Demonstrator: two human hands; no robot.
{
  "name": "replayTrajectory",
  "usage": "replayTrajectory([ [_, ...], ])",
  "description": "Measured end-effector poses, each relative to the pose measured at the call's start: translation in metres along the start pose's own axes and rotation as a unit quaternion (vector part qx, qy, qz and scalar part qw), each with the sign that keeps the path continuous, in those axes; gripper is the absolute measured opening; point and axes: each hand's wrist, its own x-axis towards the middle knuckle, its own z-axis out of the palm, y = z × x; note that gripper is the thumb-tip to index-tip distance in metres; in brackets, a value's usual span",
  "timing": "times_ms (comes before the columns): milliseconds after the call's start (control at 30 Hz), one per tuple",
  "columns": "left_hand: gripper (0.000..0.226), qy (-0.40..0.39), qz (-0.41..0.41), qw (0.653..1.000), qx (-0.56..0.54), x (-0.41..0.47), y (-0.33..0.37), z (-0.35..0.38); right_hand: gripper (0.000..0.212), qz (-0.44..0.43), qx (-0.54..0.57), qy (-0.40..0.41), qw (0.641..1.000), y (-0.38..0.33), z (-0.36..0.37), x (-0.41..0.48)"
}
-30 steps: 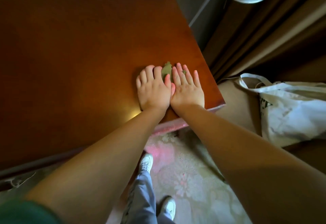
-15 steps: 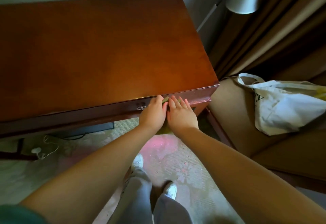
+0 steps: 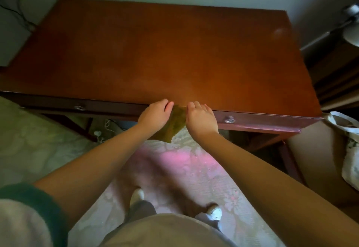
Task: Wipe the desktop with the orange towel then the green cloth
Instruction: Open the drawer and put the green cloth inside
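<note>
The green cloth (image 3: 175, 124) hangs over the front edge of the brown wooden desktop (image 3: 165, 56), draping down in front of the drawer. My left hand (image 3: 155, 115) holds its left side at the desk edge and my right hand (image 3: 201, 118) holds its right side, fingers curled on the edge. The orange towel is not in view.
Two drawer pulls (image 3: 229, 120) sit in the desk's front rail. A white tote bag (image 3: 347, 149) rests on a seat at the right. A lamp (image 3: 352, 31) stands beyond the right edge. Cables (image 3: 101, 132) lie under the desk. My feet stand on patterned carpet (image 3: 174, 169).
Both hands pulled the green cloth from the desktop surface back to the front edge, where it now hangs down. The hands have moved apart, and the view shifted back and left.
</note>
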Motion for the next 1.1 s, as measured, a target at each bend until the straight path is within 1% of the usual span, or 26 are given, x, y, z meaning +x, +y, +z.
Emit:
replayTrajectory([
  [100,0.035,-0.011,-0.026,1.000,0.011,0.005,-0.066,-0.036,0.026,0.029,0.015,-0.028,0.999,-0.057,0.011,0.026],
  [167,0.039,-0.025,-0.051,0.998,0.021,0.009,-0.111,-0.059,0.022,0.034,0.027,-0.041,0.998,-0.094,0.018,0.044],
  [267,0.042,-0.048,-0.106,0.992,0.049,0.014,-0.179,-0.089,0.029,0.028,0.031,-0.050,0.998,-0.145,0.028,0.069],
  [333,0.044,-0.068,-0.129,0.986,0.082,0.018,-0.218,-0.104,0.032,0.027,0.025,-0.056,0.998,-0.171,0.033,0.082],
  [433,0.046,-0.108,-0.166,0.972,0.127,0.026,-0.257,-0.121,0.031,0.025,0.021,-0.071,0.997,-0.195,0.037,0.095],
  [533,0.047,-0.142,-0.186,0.955,0.181,0.034,-0.276,-0.126,0.031,0.025,0.012,-0.073,0.997,-0.205,0.041,0.104],
  [667,0.047,-0.179,-0.179,0.942,0.222,0.037,-0.288,-0.116,0.032,0.023,0.001,-0.084,0.996,-0.207,0.046,0.108],
  [900,0.041,-0.161,-0.175,0.946,0.221,0.039,-0.299,-0.109,0.029,-0.002,0.005,-0.108,0.994,-0.208,0.064,0.109],
  [1100,0.040,-0.177,-0.171,0.943,0.224,0.021,-0.301,-0.106,0.034,-0.031,0.003,-0.132,0.991,-0.216,0.076,0.111],
])
